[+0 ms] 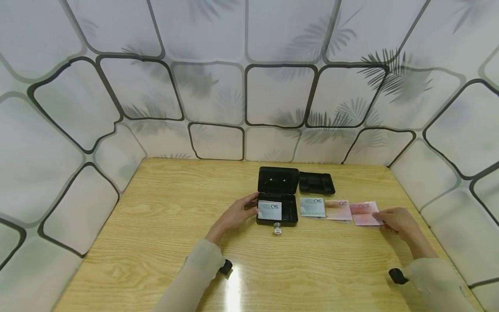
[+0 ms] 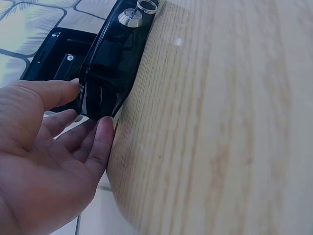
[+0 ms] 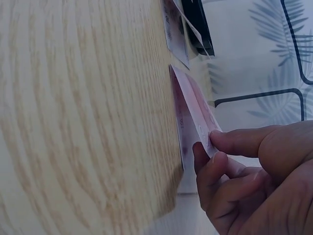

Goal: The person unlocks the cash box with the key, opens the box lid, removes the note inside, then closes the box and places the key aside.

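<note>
An open black cash box stands on the wooden table with its lid tipped back. A greenish 50 banknote lies in its left part. A key with a ring is at its front lock. My left hand touches the box's left side, thumb and fingertips against the black wall. At the right my right hand pinches the near right corner of a pink 100 banknote between thumb and fingers. In the right wrist view this note is lifted at that end, above another note lying beneath.
Right of the box lie another greenish 50 banknote and an orange-pink 20 banknote, each with paper edges showing underneath. Behind them sits a black compartment tray. Patterned walls border the table at the back and sides.
</note>
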